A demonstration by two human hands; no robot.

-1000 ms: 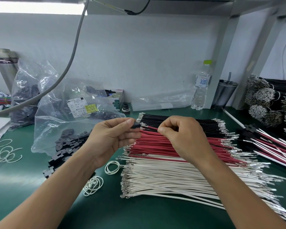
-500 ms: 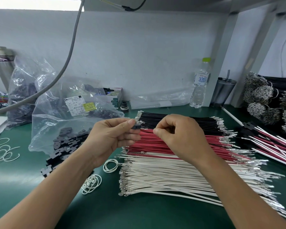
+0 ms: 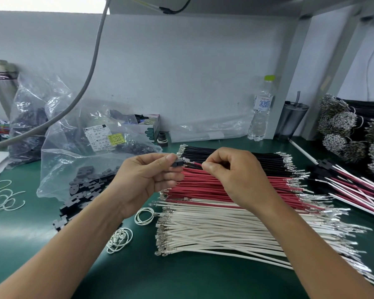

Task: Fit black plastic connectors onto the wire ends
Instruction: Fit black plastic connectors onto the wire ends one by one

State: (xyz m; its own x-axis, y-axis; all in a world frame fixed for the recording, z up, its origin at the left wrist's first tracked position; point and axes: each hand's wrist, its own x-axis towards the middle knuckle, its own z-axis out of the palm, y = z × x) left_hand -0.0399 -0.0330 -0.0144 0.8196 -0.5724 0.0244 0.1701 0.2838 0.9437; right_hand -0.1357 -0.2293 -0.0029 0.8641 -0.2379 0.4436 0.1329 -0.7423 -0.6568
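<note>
Since a second ago the hands have barely shifted, and the metal tip of the red wire [image 3: 195, 164] now sits at the mouth of the black connector [image 3: 178, 163]. The left hand [image 3: 146, 182] pinches that connector between thumb and curled fingers above the red wire pile [image 3: 212, 188]. The right hand [image 3: 235, 180] pinches the wire. The bag label [image 3: 98, 139] reads "500 PCS".

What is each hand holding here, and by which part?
The left hand pinches a black connector by its rear end between thumb and fingers. The right hand pinches a red wire just behind its metal terminal.
</note>
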